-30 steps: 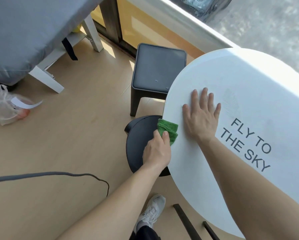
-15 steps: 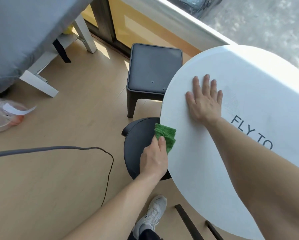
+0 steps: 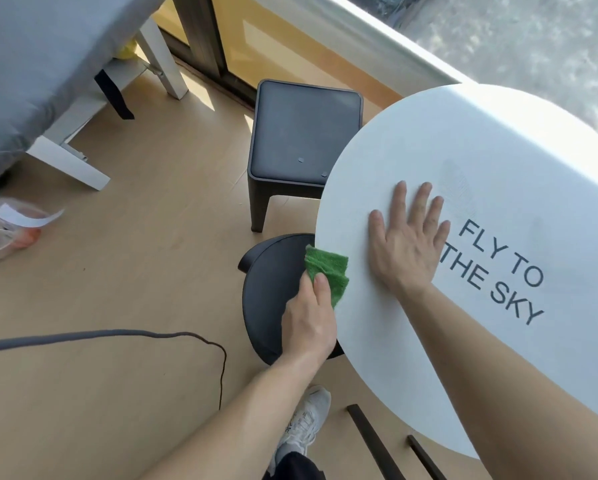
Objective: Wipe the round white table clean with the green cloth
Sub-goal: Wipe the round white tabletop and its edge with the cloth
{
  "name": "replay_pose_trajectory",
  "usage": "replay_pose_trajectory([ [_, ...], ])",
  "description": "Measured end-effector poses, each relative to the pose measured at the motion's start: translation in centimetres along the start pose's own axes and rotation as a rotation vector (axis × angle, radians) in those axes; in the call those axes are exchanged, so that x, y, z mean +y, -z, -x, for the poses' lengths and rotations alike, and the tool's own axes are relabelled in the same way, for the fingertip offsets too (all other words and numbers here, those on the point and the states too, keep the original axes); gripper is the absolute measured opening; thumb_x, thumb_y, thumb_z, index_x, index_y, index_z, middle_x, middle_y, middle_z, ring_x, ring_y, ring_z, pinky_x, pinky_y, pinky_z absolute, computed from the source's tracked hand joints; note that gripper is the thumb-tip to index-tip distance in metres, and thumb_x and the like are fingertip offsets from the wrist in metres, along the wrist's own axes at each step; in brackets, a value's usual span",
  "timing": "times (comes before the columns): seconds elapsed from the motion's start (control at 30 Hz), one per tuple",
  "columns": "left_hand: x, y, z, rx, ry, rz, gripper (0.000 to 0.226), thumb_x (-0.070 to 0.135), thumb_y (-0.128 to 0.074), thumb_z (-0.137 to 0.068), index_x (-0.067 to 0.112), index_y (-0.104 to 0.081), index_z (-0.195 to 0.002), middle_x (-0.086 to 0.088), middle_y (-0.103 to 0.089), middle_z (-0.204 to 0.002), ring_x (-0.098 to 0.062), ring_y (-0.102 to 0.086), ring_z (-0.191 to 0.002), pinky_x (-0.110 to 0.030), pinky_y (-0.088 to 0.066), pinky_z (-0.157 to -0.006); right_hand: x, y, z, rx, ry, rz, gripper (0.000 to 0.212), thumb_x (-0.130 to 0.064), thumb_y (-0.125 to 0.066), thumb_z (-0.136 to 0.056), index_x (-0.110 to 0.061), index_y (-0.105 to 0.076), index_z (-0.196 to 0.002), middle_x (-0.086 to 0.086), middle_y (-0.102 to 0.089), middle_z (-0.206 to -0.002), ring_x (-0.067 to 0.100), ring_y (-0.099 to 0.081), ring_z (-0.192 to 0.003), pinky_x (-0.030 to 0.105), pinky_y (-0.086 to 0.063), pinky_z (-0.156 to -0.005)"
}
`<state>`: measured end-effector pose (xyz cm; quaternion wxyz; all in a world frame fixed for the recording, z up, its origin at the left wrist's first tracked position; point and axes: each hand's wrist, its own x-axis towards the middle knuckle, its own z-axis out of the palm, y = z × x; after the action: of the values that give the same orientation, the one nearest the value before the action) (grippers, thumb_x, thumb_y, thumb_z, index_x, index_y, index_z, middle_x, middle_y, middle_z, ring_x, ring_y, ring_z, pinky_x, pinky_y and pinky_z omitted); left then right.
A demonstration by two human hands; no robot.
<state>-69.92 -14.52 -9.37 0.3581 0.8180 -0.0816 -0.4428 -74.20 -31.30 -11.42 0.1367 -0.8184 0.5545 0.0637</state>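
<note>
The round white table (image 3: 446, 140) fills the right side, printed with "FLY TO THE SKY". My right hand (image 3: 406, 240) lies flat on the tabletop, fingers spread, just left of the lettering. My left hand (image 3: 309, 320) grips the folded green cloth (image 3: 327, 270) and presses it against the table's left rim. Part of the cloth wraps over the edge, and my fingers hide its lower end.
A round black stool (image 3: 269, 296) stands under the table's left edge, a square black stool (image 3: 306, 133) behind it. A grey cable (image 3: 117, 336) runs across the wooden floor. A plastic bag (image 3: 3, 230) lies at far left, a grey-covered bed (image 3: 41, 57) at top left. My white shoe (image 3: 306, 419) is below.
My left hand and the cloth stay at about the same spot on the left rim. My right hand slid up the tabletop, then back beside the lettering. The camera view has shifted slightly.
</note>
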Motion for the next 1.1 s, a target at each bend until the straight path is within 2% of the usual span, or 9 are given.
replay_pose_trajectory([
  [0.13,-1.0,-0.8,2.6,-0.037,0.072,0.008,0.036,0.048,-0.023,-0.103,0.025,-0.043,-0.086,-0.001,-0.061,-0.081,-0.021,-0.057,-0.075,-0.038,-0.041,-0.069,-0.3,0.4,-1.3,-0.007,0.051,0.003,0.068,-0.061,-0.014,-0.096,-0.035,0.003,-0.156,-0.001,0.014,-0.165,0.024,0.016,-0.150,0.049,0.007,-0.120],
  [0.3,4.4,-0.2,-3.8,0.142,0.005,0.051,0.041,0.045,-0.021,-0.104,0.018,-0.048,-0.118,-0.001,-0.060,-0.102,-0.024,-0.055,-0.093,-0.039,-0.042,-0.083,0.1,0.5,-1.1,-0.003,0.071,-0.002,0.068,-0.062,-0.013,-0.096,-0.036,0.002,-0.156,-0.002,0.013,-0.165,0.022,0.015,-0.150,0.048,0.007,-0.120],
  [0.43,1.0,-1.8,-0.7,0.105,0.014,0.105,0.043,0.049,-0.021,-0.103,0.024,-0.047,-0.128,0.002,-0.064,-0.104,-0.022,-0.059,-0.094,-0.039,-0.045,-0.085,0.7,0.7,-0.5,-0.002,0.057,0.003,0.068,-0.065,-0.013,-0.095,-0.038,0.001,-0.156,-0.004,0.012,-0.165,0.020,0.013,-0.150,0.049,0.006,-0.120],
  [0.57,-3.1,-3.7,5.2,0.024,0.039,0.162,0.034,0.043,-0.026,-0.104,0.022,-0.051,-0.113,0.006,-0.064,-0.091,-0.007,-0.060,-0.082,-0.014,-0.038,-0.063,0.6,0.3,0.3,0.000,0.018,0.006,0.068,-0.064,-0.012,-0.094,-0.038,0.002,-0.156,-0.004,0.013,-0.165,0.019,0.014,-0.150,0.050,0.007,-0.120],
  [0.63,-2.7,-3.9,5.5,0.049,0.033,0.206,0.032,0.040,-0.028,-0.105,0.018,-0.051,-0.108,0.006,-0.063,-0.088,-0.013,-0.059,-0.080,-0.016,-0.035,-0.060,0.8,0.2,0.7,0.005,-0.005,0.007,0.068,-0.064,-0.012,-0.094,-0.038,0.002,-0.156,-0.004,0.014,-0.165,0.019,0.013,-0.150,0.051,0.006,-0.120],
  [0.77,0.3,-3.1,0.9,0.179,0.044,0.253,0.038,0.042,-0.025,-0.105,0.017,-0.049,-0.120,-0.001,-0.062,-0.098,-0.023,-0.057,-0.088,-0.031,-0.038,-0.076,1.5,0.1,1.3,-0.007,-0.001,-0.031,0.068,-0.060,-0.015,-0.095,-0.035,0.000,-0.156,-0.003,0.013,-0.165,0.019,0.013,-0.150,0.049,0.008,-0.120],
  [0.87,-0.2,-3.8,0.5,0.210,0.037,0.258,0.042,0.045,-0.024,-0.104,0.016,-0.048,-0.123,-0.006,-0.064,-0.105,-0.027,-0.058,-0.094,-0.033,-0.039,-0.078,3.2,0.7,2.0,0.043,0.071,-0.143,0.063,-0.045,-0.029,-0.098,-0.025,-0.018,-0.156,0.001,-0.003,-0.166,0.020,0.001,-0.151,0.045,0.000,-0.122],
  [1.0,-3.1,-6.4,7.0,0.108,0.088,0.258,0.036,0.041,-0.026,-0.105,0.011,-0.047,-0.109,0.003,-0.057,-0.088,-0.023,-0.051,-0.082,-0.027,-0.029,-0.068,7.3,0.8,5.3,0.151,0.131,-0.092,0.057,-0.038,-0.039,-0.098,-0.018,-0.034,-0.150,0.005,-0.025,-0.161,0.025,-0.019,-0.147,0.041,-0.014,-0.120],
  [1.1,-3.6,-6.8,9.0,0.031,0.125,0.201,0.036,0.041,-0.027,-0.105,0.011,-0.046,-0.108,0.005,-0.053,-0.087,-0.023,-0.049,-0.085,-0.028,-0.030,-0.073,10.3,0.8,8.4,0.087,0.165,-0.016,0.057,-0.038,-0.038,-0.099,-0.022,-0.029,-0.153,0.004,-0.021,-0.163,0.025,-0.014,-0.149,0.040,-0.012,-0.121],
])
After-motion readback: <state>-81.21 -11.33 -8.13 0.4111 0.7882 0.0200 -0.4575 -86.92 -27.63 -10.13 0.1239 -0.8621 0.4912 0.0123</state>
